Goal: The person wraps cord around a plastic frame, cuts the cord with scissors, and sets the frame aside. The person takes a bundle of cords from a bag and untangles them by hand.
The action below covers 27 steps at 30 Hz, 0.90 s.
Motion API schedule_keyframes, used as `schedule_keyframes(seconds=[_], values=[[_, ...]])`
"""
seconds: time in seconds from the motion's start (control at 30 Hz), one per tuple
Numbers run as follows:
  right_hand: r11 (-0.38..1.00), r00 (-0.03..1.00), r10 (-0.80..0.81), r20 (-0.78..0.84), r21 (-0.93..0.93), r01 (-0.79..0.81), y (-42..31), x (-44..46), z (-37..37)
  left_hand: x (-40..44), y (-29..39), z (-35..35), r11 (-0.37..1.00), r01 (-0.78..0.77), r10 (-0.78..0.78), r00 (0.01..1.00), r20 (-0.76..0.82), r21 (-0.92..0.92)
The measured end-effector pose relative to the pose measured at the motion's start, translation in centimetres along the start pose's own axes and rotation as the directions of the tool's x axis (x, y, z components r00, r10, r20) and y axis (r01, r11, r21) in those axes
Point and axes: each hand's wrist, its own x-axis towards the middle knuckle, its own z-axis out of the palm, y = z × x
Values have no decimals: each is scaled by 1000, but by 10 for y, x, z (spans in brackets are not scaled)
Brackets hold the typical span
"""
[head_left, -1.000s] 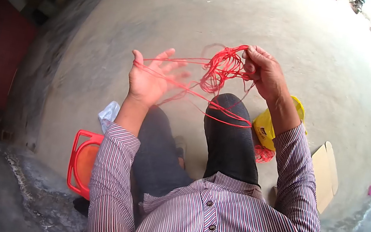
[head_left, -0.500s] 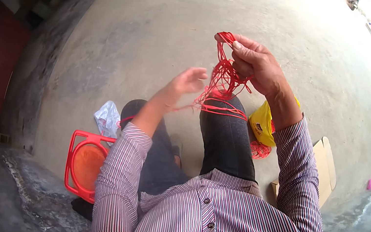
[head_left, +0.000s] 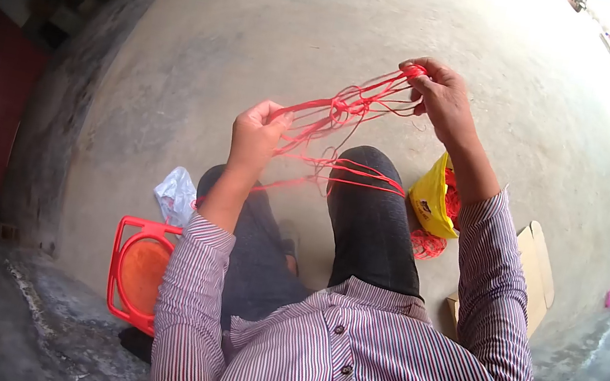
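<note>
A tangled skein of red cord [head_left: 340,108] stretches between my two hands, above my knees. My right hand [head_left: 442,99] is closed on its upper right end, where the cord bunches at the fingertips. Lower down on the left, my left hand [head_left: 256,131] pinches the other end of the loops. Several strands hang in loose loops and a knot-like clump at the middle. More red cord runs across my right knee [head_left: 364,201] and over toward my left knee.
Right of my knee stands a yellow bag [head_left: 431,201] with red cord inside, and a heap of red cord [head_left: 427,246] lies below it. Flattened cardboard [head_left: 531,271] is further right. On the left are a clear plastic bag [head_left: 175,194] and a red plastic stool [head_left: 139,275].
My left hand has taken hold of the cord and moved down and left. My right hand has shifted right, so the hanging bundle is now pulled out between both hands.
</note>
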Motion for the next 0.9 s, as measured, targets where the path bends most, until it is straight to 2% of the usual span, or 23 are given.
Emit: schedule_keyframes(seconds=[0.07, 0.1, 0.17, 0.2, 0.27, 0.3, 0.4, 0.5, 0.57, 0.6, 0.63, 0.67, 0.73, 0.8, 0.83, 0.9], values=[[962, 997, 64, 48, 263, -75, -1, -8, 12, 9, -16, -4, 999, 39, -39, 994, -103, -1], [951, 989, 124, 77, 276, -141, -13, -13, 18, 11, -15, -3, 998, 39, -44, 994, -103, -54], [928, 970, 108, 216, 328, -176, -19, -18, 20, 12, -13, 4, 986, 38, -54, 993, -102, -161], [916, 954, 97, 282, 350, -196, -20, -20, 20, 10, -13, 8, 996, 44, -52, 995, -91, -79], [930, 927, 125, 354, 283, -234, -19, -15, 20, 9, -14, 17, 995, 52, -47, 997, -64, 83], [941, 923, 129, 362, 249, -230, -22, -14, 23, 10, -15, 18, 997, 66, -66, 998, 15, 26], [951, 930, 110, 350, 235, -201, -29, -16, 30, 10, -12, 27, 994, -105, 101, 990, 95, 29], [961, 924, 89, 373, 212, -178, -27, -12, 37, -4, 17, 50, 978, -163, 122, 954, 274, 131], [955, 922, 76, 380, 238, -177, -35, -17, 42, -7, 24, 70, 966, -209, 161, 947, 279, 154], [970, 912, 66, 405, 187, -154, -39, -17, 44, -8, 26, 77, 959, -232, 179, 943, 282, 165], [982, 901, 58, 429, 137, -128, -44, -16, 44, -7, 27, 83, 969, -168, 126, 968, 217, 183], [991, 890, 51, 453, 87, -101, -48, -15, 43, 0, 22, 81, 997, -72, 66, 968, 243, 16], [997, 945, 53, 322, -72, -31, -50, -10, 37, 12, 16, 70, 943, 139, -36, 945, 324, -303], [951, 976, -47, 212, -291, 110, -28, 6, 25, 12, 17, 61, 895, 176, -52, 954, 295, -410], [956, 986, -7, 164, -290, 55, -21, 7, 21, 10, 20, 58, 863, 173, -47, 963, 264, -475], [997, 974, -43, 221, -46, 55, 2, 2, 27, 7, 29, 50, 816, 218, -88, 962, 257, -536]])
